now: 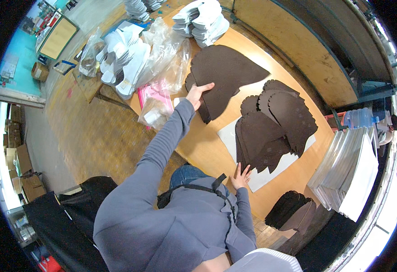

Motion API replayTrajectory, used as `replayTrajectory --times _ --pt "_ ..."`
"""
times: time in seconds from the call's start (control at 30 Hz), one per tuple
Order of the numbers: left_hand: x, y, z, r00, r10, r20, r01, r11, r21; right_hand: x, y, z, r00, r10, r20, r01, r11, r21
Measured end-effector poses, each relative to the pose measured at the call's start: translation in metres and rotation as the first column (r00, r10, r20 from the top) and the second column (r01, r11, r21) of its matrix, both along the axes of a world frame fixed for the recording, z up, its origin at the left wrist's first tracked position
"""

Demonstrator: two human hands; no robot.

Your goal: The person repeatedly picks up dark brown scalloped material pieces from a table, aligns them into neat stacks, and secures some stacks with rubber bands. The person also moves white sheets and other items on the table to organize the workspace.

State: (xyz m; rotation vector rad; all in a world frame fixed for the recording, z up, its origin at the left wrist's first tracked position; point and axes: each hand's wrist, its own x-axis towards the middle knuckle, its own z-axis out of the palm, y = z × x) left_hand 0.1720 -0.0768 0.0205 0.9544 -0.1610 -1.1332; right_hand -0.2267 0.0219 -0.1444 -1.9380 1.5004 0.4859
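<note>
My left hand [199, 95] grips the near edge of a few dark brown cut pieces [228, 68] with scalloped edges, its thumb lying on top. They look like leather or fabric shoe parts; the material is not certain. To the right, a fanned pile of similar dark brown pieces [275, 122] overlaps a white sheet [259, 179] on the wooden table [207, 149]. By the pile's lower tips is my right hand [240, 177], fingers stretched and apart, touching or almost touching the edge.
Stacks of pale cut pieces [200, 22] stand at the far end, beside clear plastic bags [162, 50] and a pink packet [155, 97]. At the right are a stack of white sheets [348, 167] and another dark bundle [291, 211]. A wooden panel [298, 45] borders the table's far right side.
</note>
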Motion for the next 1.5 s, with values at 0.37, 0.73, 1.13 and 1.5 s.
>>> replayTrajectory --times 0.37,0.73,1.13,1.5 --pt "0.034 0.006 -0.128 0.989 0.135 -0.055 -0.102 0.911 0.399 -0.004 0.004 -0.009 0.999 -0.015 0.052 0.018 0.999 -0.047" --pt "0.051 0.031 -0.162 0.832 0.190 0.522 -0.447 0.786 0.427 0.000 0.000 -0.001 0.994 0.023 0.103 -0.020 0.999 -0.030" --pt "-0.037 0.152 -0.179 -0.011 -0.940 0.342 -0.375 0.321 0.870 -0.014 0.001 -0.005 0.985 0.063 0.162 -0.058 0.998 -0.032" --pt "-0.018 0.137 -0.155 0.413 -0.138 0.900 -0.529 0.769 0.360 -0.051 -0.011 -0.008 0.889 0.157 0.430 -0.118 0.986 -0.117"
